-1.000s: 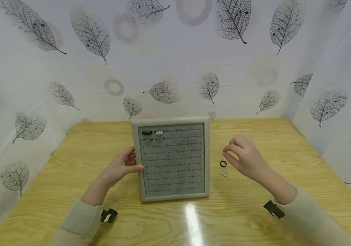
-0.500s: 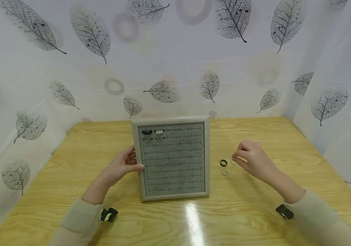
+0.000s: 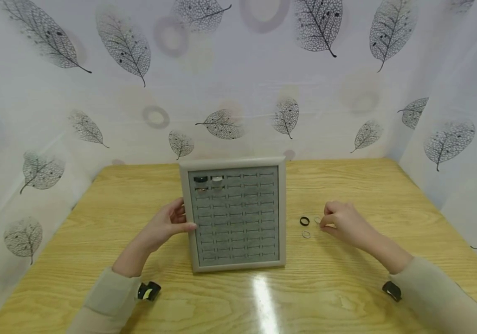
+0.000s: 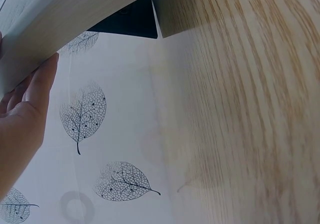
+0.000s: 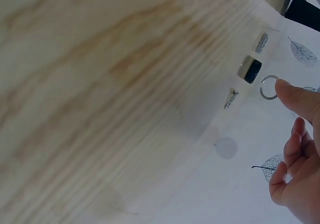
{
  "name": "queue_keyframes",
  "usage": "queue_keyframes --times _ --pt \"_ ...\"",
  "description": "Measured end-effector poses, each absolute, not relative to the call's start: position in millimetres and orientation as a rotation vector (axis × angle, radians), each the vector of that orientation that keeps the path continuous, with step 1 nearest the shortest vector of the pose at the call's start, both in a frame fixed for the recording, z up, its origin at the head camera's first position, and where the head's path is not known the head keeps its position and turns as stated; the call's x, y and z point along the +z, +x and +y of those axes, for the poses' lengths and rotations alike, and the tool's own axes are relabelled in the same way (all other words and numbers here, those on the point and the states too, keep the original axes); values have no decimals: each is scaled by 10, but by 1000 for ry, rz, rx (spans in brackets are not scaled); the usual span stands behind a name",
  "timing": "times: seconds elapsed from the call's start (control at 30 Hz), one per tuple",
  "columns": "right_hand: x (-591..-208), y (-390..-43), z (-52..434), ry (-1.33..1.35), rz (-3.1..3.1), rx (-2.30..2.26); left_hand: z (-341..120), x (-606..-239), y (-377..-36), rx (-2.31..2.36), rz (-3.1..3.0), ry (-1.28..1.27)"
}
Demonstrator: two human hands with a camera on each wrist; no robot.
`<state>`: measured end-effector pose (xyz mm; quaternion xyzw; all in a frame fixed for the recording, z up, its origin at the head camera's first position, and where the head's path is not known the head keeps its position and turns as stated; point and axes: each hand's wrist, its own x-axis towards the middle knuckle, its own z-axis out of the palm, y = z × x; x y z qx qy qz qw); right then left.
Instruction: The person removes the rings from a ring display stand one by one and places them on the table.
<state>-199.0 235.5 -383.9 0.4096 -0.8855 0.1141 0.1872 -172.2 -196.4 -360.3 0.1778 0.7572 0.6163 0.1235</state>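
Note:
A grey ring display tray (image 3: 281,213) stands tilted on the wooden table, with a black ring (image 3: 200,179) and a pale ring (image 3: 216,178) in its top row. My left hand (image 3: 170,224) grips the tray's left edge, thumb on the front frame; the left wrist view shows those fingers (image 4: 35,92) against the tray's back (image 4: 75,19). My right hand (image 3: 340,222) rests on the table right of the tray. Its index fingertip (image 5: 292,95) touches a thin silver ring (image 5: 268,87) lying flat. A black ring (image 3: 304,221) and a silver ring (image 3: 306,234) lie just left of it.
White sheets printed with leaves (image 3: 222,125) wall in the table at the back and both sides. Bare wood (image 3: 368,181) stretches right and behind my right hand, and in front of the tray there is a glare patch (image 3: 263,297).
My right hand came down and toward me from above the loose rings, and the thin ring it carried now lies on the table beside the black one. My left hand stayed on the tray.

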Motion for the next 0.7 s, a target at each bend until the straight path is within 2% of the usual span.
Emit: queue_keyframes --times 0.7 --pt "-3963 -2044 2416 1084 -2874 436 -1963 -3596 -1716 1787 2218 502"
